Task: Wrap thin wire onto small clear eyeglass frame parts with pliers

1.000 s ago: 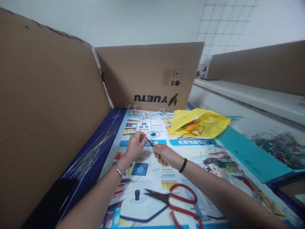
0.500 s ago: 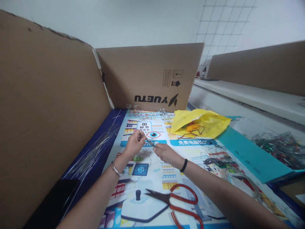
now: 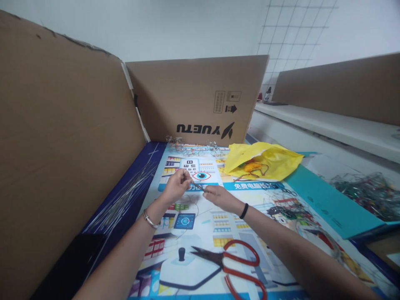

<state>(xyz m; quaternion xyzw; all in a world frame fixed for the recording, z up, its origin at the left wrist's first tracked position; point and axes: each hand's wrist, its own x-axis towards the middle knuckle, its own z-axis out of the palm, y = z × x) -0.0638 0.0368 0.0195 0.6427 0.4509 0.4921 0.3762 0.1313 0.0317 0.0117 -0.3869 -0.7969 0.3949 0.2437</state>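
Observation:
My left hand (image 3: pixel 178 184) is closed in a pinch on one end of a thin dark strand (image 3: pixel 197 185), which looks like wire. At its other end my right hand (image 3: pixel 220 196) is closed around it, so the strand spans the short gap between both hands. Its exact kind is too small to make out. A fine wire loop (image 3: pixel 196 205) curls below the hands over the printed sheet (image 3: pixel 203 233). Nearer to me lie scissors (image 3: pixel 222 259) with red handles, their blades pointing left and slightly parted.
A yellow bag (image 3: pixel 265 160) with orange thread lies at the back right. Straight wires (image 3: pixel 121 198) lie along the left, beside a black object (image 3: pixel 70 266). Cardboard panels (image 3: pixel 193 96) stand behind and left. Tangled wire pieces (image 3: pixel 362 193) fill the far right beside a teal panel (image 3: pixel 331 204).
My right hand has shifted slightly right, away from my left hand, and slightly more of the strand shows between them. My left hand has stayed almost in place.

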